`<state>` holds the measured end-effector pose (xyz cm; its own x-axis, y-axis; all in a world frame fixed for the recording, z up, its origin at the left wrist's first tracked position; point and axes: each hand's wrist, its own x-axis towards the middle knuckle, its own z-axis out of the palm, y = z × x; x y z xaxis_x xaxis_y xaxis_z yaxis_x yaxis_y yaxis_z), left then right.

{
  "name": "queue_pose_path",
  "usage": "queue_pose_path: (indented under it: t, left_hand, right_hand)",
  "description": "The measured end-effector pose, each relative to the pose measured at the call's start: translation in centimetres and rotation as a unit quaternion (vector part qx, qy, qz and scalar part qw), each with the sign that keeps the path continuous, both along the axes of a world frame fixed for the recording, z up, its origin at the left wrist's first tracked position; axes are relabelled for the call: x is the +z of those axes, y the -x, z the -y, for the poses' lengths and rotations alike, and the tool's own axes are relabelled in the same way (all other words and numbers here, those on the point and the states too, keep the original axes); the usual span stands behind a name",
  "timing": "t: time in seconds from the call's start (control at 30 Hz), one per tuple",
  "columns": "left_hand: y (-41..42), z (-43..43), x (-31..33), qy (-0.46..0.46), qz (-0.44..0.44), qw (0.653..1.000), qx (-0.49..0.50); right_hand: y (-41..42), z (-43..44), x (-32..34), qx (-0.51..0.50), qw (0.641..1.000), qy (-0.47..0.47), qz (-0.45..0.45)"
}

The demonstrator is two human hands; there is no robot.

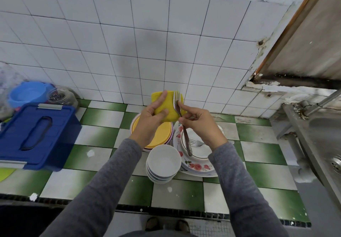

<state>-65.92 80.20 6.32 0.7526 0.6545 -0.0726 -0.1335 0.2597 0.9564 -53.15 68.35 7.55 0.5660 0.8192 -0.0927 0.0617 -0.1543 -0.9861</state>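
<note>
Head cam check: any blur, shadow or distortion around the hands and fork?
Head view: wide-angle curves the wall tiles; soft shadow on them above the yellow cloth; fork, left hand and right hand sharp; blue box edge slightly smeared.

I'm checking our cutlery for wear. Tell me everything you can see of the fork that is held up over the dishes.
The fork looks like plain steel, with slim tines, a narrow neck and a darker, patterned handle end. It stands nearly upright, tines up, its handle hanging above the flowered plates. The right hand pinches its neck, and the tines lie against the yellow cloth that the left hand holds. Any scratches are too small to tell.
</note>
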Motion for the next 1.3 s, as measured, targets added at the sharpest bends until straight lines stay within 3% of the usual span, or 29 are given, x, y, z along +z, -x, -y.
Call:
queue_pose_path:
  t: [0.43, 0.7, 1.0, 1.3]
  left_hand:
    - [0.5, -1.4, -0.4, -0.037, -0.031, 0.999, -0.004]
    - [-1.8, 1.4, -0.1, -0.022, -0.016, 0.997, -0.068]
    - [-7.5, 9.2, 0.6, -0.004, -0.007, 0.986, -0.169]
    - [-12.3, 25.1, 2.2, 0.012, 0.007, 0.965, -0.262]
  right_hand:
    - [1.0, 0.6, -0.3, 0.023, 0.999, 0.032, -0.030]
    - [0.8, 4.7, -0.7, -0.066, 0.988, -0.086, -0.113]
    - [-1.7, 14.6, 0.4, -0.201, 0.966, -0.140, -0.079]
    - [-4.4, 31.9, 1.9, -0.326, 0.936, -0.131, 0.005]
